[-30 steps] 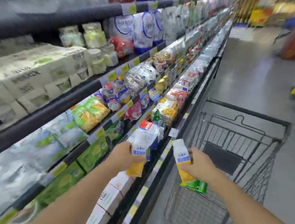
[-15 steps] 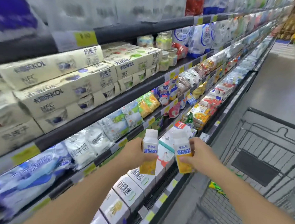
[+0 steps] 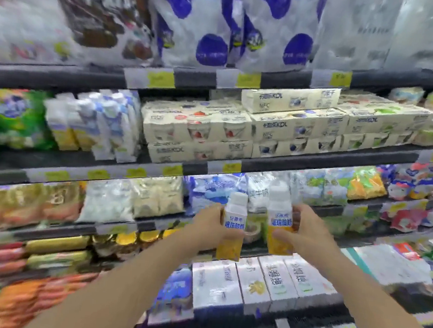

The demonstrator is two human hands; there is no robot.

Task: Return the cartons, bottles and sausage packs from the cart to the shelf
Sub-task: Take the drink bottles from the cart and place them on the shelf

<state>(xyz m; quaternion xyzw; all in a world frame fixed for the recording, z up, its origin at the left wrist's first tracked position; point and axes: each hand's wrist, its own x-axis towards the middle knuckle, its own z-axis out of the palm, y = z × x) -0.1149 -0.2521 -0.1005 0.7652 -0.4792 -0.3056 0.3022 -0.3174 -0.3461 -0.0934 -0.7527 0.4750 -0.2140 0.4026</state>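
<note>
Two small white-and-yellow yogurt bottles are held upright side by side in front of the shelf. My left hand (image 3: 205, 229) grips the left bottle (image 3: 233, 227) round its middle. My right hand (image 3: 306, 231) grips the right bottle (image 3: 279, 220), which stands slightly higher. Both bottles hover above a row of white cartons (image 3: 257, 283) on the bottom shelf. Similar white-and-yellow bottles (image 3: 65, 128) stand on the second shelf at the upper left. The cart is out of view.
Dark shelf rails (image 3: 314, 162) with yellow price tags run across the view. Cream multipack boxes (image 3: 265, 126) fill the second shelf, big bags (image 3: 216, 26) the top one. Orange and red sausage packs (image 3: 19, 290) lie at the lower left.
The view has swung left from the aisle and cart to face the shelf squarely. Both hands still hold their bottles and have risen a little, close together.
</note>
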